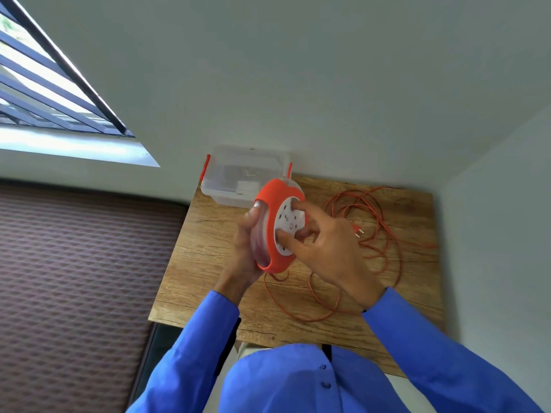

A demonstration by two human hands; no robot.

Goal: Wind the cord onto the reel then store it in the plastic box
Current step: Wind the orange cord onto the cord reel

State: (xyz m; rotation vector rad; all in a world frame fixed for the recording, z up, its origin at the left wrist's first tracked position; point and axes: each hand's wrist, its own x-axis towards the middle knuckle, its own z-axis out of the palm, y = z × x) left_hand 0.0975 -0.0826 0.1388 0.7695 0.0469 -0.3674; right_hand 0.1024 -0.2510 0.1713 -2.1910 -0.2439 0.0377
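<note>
- A small wooden table [208, 234] stands in the corner of a pale-walled room, with a barred window [53, 93] up to the left and a brown quilted surface [74, 278] beside the table on the left.
- The right hand [325, 248] has its fingertips [283, 237] spread and curled onto the white socket face of the reel [278, 231], gripping it as if to turn it.
- The left hand [249, 236] wraps around the reel's far rim and clear side, holding the orange reel upright and lifted above the table.
- The cord [369, 234] is orange and lies mostly in loose loops on the table, right of and below the reel, with its plug [357, 232] resting among the loops just right of the right hand.
- One strand runs from under the reel down toward the table's near edge.
- The clear plastic box [238, 177], with orange side latches, sits at the table's back edge against the wall, just behind the reel.
- My reading: winding has barely begun or is at an early stage; nearly all the cord is left to wind, and storing has not started.
- Hard to tell: how much cord is already inside the reel, whether the box has a lid on, and what the pale items inside it are.
- The left palm is hidden behind the reel.
- Blue sleeves [432, 353] fill the lower view.
</note>
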